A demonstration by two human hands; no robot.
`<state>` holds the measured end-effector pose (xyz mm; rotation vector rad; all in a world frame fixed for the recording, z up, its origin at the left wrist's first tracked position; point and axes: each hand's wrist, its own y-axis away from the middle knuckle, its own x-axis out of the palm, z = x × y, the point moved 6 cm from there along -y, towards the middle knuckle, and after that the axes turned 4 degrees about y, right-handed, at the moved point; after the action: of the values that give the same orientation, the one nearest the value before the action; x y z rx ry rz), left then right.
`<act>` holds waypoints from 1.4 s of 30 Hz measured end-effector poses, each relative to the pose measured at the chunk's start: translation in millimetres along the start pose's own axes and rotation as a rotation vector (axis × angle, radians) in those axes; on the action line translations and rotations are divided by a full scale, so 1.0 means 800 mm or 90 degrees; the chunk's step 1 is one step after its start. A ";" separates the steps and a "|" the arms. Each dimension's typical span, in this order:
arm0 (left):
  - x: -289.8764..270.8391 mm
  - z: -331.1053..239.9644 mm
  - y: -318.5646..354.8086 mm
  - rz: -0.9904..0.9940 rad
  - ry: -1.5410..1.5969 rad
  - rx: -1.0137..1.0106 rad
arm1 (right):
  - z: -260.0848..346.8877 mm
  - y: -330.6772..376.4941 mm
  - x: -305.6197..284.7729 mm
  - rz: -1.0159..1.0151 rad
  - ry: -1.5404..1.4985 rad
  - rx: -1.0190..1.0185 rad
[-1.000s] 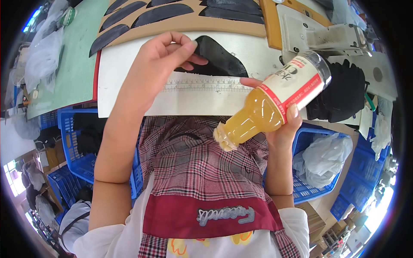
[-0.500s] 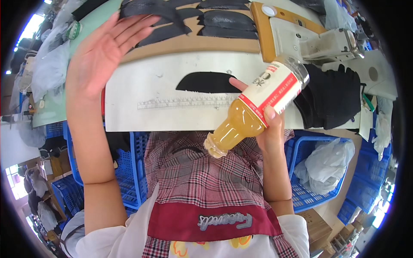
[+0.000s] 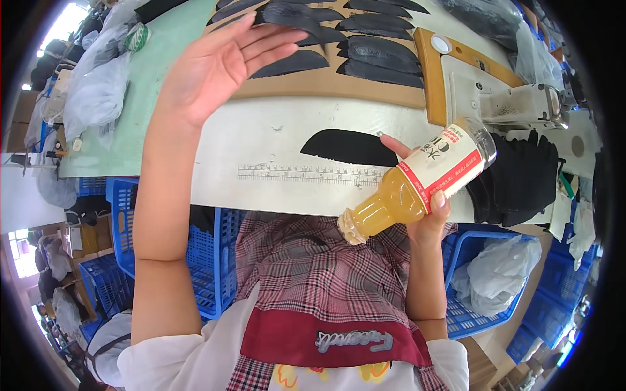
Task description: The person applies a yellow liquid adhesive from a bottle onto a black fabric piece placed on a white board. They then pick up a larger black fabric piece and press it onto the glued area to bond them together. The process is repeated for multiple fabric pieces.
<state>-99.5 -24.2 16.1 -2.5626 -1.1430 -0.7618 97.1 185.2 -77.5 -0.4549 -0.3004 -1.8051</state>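
A clear plastic bottle of yellow drink, with a red and white label, is tilted with its neck toward my body. My right hand is wrapped round it, thumb and a finger showing at the label. Raised over the far left of the table, my left hand has its palm in view and fingers stretched out. Its fingertips overlap a curved black piece; whether they touch it I cannot tell. One black half-moon piece lies flat on the white tabletop, partly behind the bottle.
Several black curved pieces lie on a brown board at the back. A sewing machine stands at the right, with stacked black fabric nearby. Blue baskets stand below the edge. A printed ruler marks the tabletop.
My left hand has moved right relative to the board, palm still in view. The whole view has shifted a little. The bottle stays in my right hand at much the same tilt.
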 end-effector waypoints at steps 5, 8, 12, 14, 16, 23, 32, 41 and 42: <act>-0.040 0.030 0.006 -0.109 -0.213 0.005 | 0.001 0.001 -0.001 0.001 0.023 0.003; -0.093 0.036 0.031 -0.276 -0.556 -0.045 | 0.002 0.000 0.002 0.005 0.028 -0.008; -0.070 0.021 0.075 -0.445 -0.836 0.184 | 0.002 0.000 0.000 0.008 0.045 -0.015; -0.047 0.027 0.095 -0.441 -0.931 0.227 | 0.004 0.002 0.000 0.009 0.079 -0.022; -0.031 0.044 0.102 -0.390 -0.977 0.252 | 0.007 0.004 0.002 0.011 0.128 -0.033; 0.013 0.124 0.099 -0.270 -0.913 0.191 | 0.032 -0.011 -0.020 -0.038 0.142 -0.082; 0.014 0.135 0.092 -0.288 -0.937 0.208 | 0.104 -0.052 0.014 -0.085 0.415 -0.313; 0.019 0.144 0.090 -0.306 -0.879 0.237 | 0.051 -0.063 0.090 0.060 0.635 -0.296; 0.020 0.144 0.090 -0.308 -0.880 0.236 | 0.050 -0.063 0.092 0.078 0.665 -0.302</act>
<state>4.9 -15.4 -71.8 -2.2866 -1.9514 1.3143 37.6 153.1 -6.7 0.1885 0.8668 -1.7470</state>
